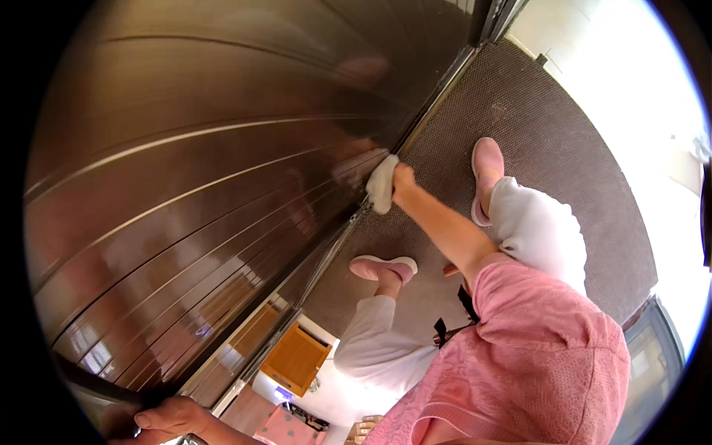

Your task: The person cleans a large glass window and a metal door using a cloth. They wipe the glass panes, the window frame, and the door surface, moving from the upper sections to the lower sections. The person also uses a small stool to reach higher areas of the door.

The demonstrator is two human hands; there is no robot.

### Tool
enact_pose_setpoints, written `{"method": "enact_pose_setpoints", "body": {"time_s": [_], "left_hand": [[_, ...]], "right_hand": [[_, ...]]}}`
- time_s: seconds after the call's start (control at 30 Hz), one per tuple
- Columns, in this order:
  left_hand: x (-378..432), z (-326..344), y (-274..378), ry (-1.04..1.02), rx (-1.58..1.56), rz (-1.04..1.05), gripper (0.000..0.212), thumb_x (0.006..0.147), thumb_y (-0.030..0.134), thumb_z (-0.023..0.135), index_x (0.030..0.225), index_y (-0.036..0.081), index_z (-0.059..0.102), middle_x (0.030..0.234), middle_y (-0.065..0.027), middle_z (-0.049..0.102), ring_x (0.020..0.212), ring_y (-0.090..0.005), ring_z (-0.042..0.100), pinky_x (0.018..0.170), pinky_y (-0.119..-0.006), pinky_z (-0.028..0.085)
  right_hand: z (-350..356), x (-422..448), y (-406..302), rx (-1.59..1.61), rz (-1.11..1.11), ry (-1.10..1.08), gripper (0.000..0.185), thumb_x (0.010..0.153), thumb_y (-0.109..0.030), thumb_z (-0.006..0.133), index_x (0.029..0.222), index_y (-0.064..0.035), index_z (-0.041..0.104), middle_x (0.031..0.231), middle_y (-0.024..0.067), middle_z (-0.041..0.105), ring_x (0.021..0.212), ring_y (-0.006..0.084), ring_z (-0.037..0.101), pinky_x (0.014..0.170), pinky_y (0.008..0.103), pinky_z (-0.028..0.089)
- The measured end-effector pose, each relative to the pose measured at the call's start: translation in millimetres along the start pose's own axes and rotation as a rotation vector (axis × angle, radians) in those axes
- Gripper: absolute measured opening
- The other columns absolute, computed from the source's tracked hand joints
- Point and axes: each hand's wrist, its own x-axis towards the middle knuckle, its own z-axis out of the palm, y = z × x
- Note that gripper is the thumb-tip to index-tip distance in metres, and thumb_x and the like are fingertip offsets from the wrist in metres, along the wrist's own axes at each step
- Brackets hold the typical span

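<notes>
My right hand [403,181] grips a bunched white cloth [382,183] and presses it against the lower part of a glossy dark brown door [222,161], close to its bottom edge. The door has thin horizontal lines and shows reflections. At the lower left, my left hand [172,417] is curled around the door's edge, with fingers partly hidden. Shiny metal hardware shows just below that hand, cut off by the picture's rim.
I stand on a brown textured mat [556,144], feet apart in pink shoes. A metal threshold strip [328,256] runs along the doorway. Beyond it are an orange-brown wooden cabinet [296,359] and a pink spotted cover [286,425]. Brightly lit pale floor [567,39] lies right of the mat.
</notes>
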Motion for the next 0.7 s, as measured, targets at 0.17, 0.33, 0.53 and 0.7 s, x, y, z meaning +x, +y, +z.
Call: {"method": "enact_pose_setpoints", "body": {"time_s": [0.17, 0.33, 0.53, 0.7], "left_hand": [[20.6, 3.4, 9.0, 0.054, 0.048, -0.018, 0.060, 0.109, 0.041, 0.029, 0.150, -0.003, 0.037, 0.154, -0.0241, 0.032, 0.139, -0.0344, 0.032, 0.111, -0.048, 0.030], [27.6, 0.8, 16.8, 0.102, 0.085, -0.074, 0.058, 0.108, 0.041, 0.035, 0.149, 0.000, 0.040, 0.152, -0.0240, 0.039, 0.133, -0.0402, 0.044, 0.107, -0.051, 0.037], [25.9, -8.9, 21.8, 0.025, 0.077, -0.182, 0.058, 0.107, 0.041, 0.034, 0.151, 0.004, 0.039, 0.157, -0.0203, 0.036, 0.142, -0.0376, 0.037, 0.115, -0.054, 0.028], [22.3, -8.5, 19.3, 0.023, 0.084, -0.193, 0.057, 0.108, 0.041, 0.032, 0.151, 0.004, 0.039, 0.158, -0.0190, 0.034, 0.146, -0.0361, 0.033, 0.117, -0.054, 0.024]], "right_hand": [[9.2, -10.1, -190.9, 0.294, -0.458, 0.077, 0.036, 0.100, -0.026, 0.044, 0.125, -0.0071, 0.064, 0.124, 0.0138, 0.064, 0.108, 0.0315, 0.062, 0.089, 0.0477, 0.050], [49.8, -108.6, -280.8, 0.162, -1.035, 0.202, 0.041, 0.092, -0.008, 0.048, 0.131, -0.0018, 0.059, 0.131, 0.0115, 0.051, 0.121, 0.0281, 0.051, 0.102, 0.0388, 0.044], [112.8, -350.8, -231.0, -0.004, -1.876, -0.148, 0.039, 0.081, -0.002, 0.065, 0.120, -0.0048, 0.065, 0.126, 0.0168, 0.047, 0.114, 0.0311, 0.050, 0.096, 0.0395, 0.043], [137.0, -482.4, -297.1, 0.060, -2.542, -0.206, 0.028, 0.073, -0.006, 0.068, 0.101, -0.0095, 0.070, 0.120, 0.0190, 0.059, 0.104, 0.0385, 0.056, 0.086, 0.0448, 0.048]]}}
